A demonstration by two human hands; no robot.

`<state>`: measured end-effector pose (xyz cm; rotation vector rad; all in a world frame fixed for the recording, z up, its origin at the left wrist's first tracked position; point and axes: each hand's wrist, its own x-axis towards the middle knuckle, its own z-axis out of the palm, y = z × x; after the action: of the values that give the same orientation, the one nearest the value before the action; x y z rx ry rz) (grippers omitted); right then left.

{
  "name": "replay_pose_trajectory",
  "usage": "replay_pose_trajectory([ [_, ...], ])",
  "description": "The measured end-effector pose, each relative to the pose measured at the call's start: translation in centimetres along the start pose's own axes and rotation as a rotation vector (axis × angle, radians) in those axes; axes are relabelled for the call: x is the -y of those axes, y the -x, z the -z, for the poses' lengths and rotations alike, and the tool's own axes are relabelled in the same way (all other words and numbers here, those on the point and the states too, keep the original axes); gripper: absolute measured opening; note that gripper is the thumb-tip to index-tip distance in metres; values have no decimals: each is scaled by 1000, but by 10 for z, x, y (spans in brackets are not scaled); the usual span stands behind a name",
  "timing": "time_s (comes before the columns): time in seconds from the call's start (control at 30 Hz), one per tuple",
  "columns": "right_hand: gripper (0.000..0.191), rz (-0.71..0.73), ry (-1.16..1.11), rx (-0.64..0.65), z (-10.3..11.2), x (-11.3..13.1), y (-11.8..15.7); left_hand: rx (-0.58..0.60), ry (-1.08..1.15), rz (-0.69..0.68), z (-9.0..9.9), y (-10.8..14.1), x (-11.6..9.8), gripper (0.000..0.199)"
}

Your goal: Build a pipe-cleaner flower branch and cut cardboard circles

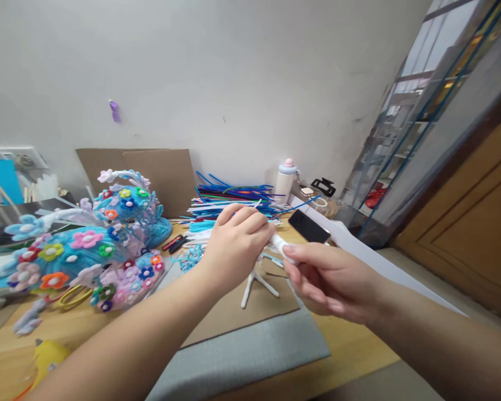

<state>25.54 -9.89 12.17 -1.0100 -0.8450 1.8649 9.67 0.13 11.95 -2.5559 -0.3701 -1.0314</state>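
While hands [242, 236] grip it, white piece [279, 243] spans between them.

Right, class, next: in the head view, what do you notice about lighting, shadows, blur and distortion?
Head view throughout: soft, diffuse light on the wall, without harsh glare; a faint shadow along the near part of the grey mat; wide-angle stretch, with the wooden door leaning steeply; smudged fine texture on the white piece.

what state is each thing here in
Left hand: closed on white piece
Right hand: pinching white piece
White piece: held between both hands
Phone: lying flat, screen dark
Bottle: upright, capped
Back cardboard: standing against wall
Pipe cleaners: loosely piled
Yellow tool: partly hidden, unclear
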Motion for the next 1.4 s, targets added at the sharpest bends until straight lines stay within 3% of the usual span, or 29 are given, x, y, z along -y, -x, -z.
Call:
replay_pose_trajectory([
  [0.13, 39, 79, 389, -189, -1, 1, -1, 10, -43, -61, -2, -2, 0, 14],
  [0.2, 38, 76, 481, -246, -2, 2, -1, 11, -45, -79, -2, -2, 0, 16],
  [0.27, 40, 21, 390, -184, -1, 5, -1, 4, -47, -82, -2, -3, 0, 17],
  [0.37, 47, -88, 148, 21, 2, 8, -1, -8, -48, -82, -1, -3, -1, 16],
  [0.43, 43, -100, 93, 69, 2, 7, -2, -2, -50, -84, -1, -3, -1, 15],
  [0.6, 36, 2, 302, -101, 0, 1, -4, 13, -54, -89, -1, -3, -1, 14],
  [0.8, 54, -18, 140, 34, 5, 1, -7, -14, -61, -88, -1, -2, 0, 16],
  [1.0, 33, 111, 62, -44, -2, 1, -11, -14, -33, -50, -1, 0, 1, 15],
  [1.2, 53, -20, 79, 61, 0, 0, -9, -9, -69, -55, 0, 1, 4, 15],
  [1.4, 35, 33, 187, 20, 1, -4, -4, -8, -77, -45, 1, 2, 4, 14],
])
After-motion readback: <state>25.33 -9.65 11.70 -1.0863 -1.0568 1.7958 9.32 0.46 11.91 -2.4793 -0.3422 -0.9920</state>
